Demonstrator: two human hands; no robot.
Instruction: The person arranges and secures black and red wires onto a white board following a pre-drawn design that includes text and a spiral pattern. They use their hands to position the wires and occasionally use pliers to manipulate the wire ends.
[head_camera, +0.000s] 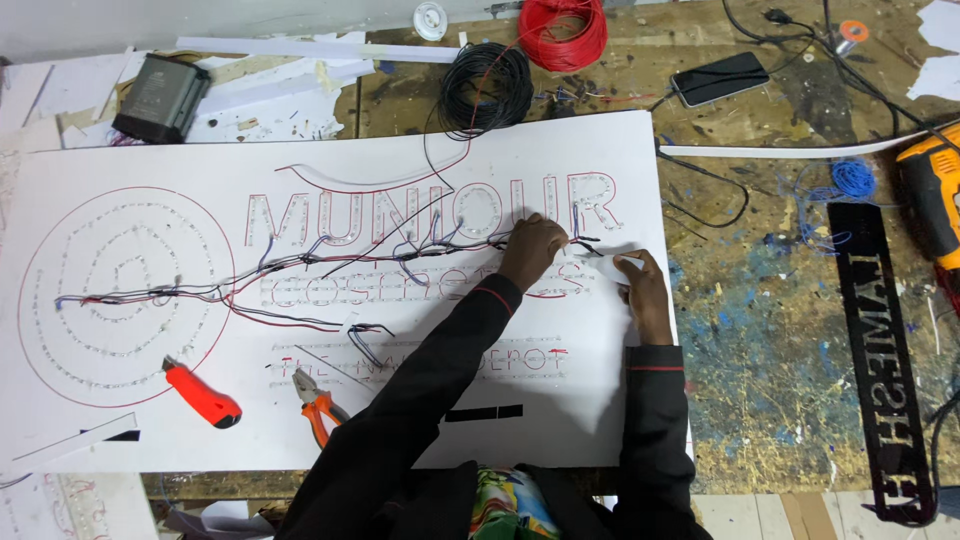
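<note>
Your workbench (760, 380): worn, paint-spattered wood. On it you have a white sign board (420, 420), black wire coil (487, 88), red wire coil (562, 30), smartphone (720, 78), black power supply box (160, 96), yellow drill (930, 195), black cut-out letter strip (885, 360), small blue wire bundle (853, 178), and white strips (790, 150).

A sign board (330, 300) lies on the workbench (780, 330). On it, a knife (203, 394) and pliers (318, 405) sit at seven o'clock. Two wire coils (487, 88) lie off it at twelve, a phone (720, 78) at one, a drill (932, 195) at three.
</note>
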